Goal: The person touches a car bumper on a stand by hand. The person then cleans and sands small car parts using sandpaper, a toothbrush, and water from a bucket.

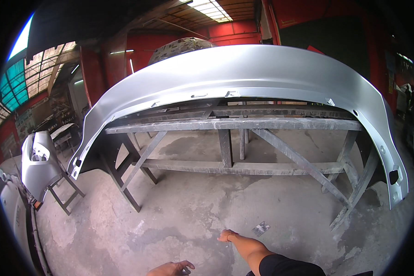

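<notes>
A large silver car bumper (244, 69) spans the view in a wide arch, its two ends hanging down at left and right. It rests on a grey metal stand (234, 124) with slanted braces. My right hand (225, 235) reaches forward above the floor, below the stand and apart from it. Its fingers look folded in, with nothing seen sticking out; a thin band circles the wrist. My left hand (174, 268) is at the lower edge, partly cut off, with its fingers loosely bent and apart. Nothing shows in it, and it touches neither bumper nor stand.
Another silver bumper (40, 158) stands at the left on a dark stand (65, 193). More panels (14, 207) lean at the far left rim. A small flat scrap (261, 228) lies on the stained concrete floor (188, 216). Behind the arch is a paper-covered panel (181, 46).
</notes>
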The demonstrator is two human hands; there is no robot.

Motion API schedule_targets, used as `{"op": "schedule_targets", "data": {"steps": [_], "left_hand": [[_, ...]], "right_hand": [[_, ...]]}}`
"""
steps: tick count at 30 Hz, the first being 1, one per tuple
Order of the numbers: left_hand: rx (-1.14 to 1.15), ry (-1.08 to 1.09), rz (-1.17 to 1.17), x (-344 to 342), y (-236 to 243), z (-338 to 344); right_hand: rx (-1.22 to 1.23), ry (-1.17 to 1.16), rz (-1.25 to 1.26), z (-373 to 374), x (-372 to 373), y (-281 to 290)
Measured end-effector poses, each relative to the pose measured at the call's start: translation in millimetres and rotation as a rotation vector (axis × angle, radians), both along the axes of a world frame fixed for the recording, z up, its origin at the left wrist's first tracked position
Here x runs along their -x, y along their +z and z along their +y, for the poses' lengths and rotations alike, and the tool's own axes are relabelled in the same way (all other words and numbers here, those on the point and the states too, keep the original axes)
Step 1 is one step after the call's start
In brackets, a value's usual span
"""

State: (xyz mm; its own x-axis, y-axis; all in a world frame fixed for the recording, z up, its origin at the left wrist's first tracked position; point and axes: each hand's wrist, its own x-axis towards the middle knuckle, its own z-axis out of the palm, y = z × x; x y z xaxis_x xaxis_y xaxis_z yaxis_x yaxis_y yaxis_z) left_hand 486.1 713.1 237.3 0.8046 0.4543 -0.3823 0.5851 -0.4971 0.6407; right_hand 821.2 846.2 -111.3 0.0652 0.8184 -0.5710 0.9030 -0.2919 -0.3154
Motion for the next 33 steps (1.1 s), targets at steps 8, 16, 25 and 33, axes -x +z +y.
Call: {"op": "schedule_targets", "data": {"steps": [8, 16, 25, 33], "left_hand": [[-0.021, -0.007, -0.01, 0, -7, 4], [-0.022, -0.014, -0.028, 0, -5, 3], [0.054, 0.02, -0.029, 5, -17, 3], [-0.029, 0.016, -0.006, -2, -3, 0]], "right_hand": [[0.042, -0.042, -0.004, 3, -2, -2], [0.056, -0.132, 0.047, -2, 3, 11], [-0.05, -0.124, -0.01, -3, 5, -4], [-0.127, -0.039, -0.067, 0, -6, -4]]}}
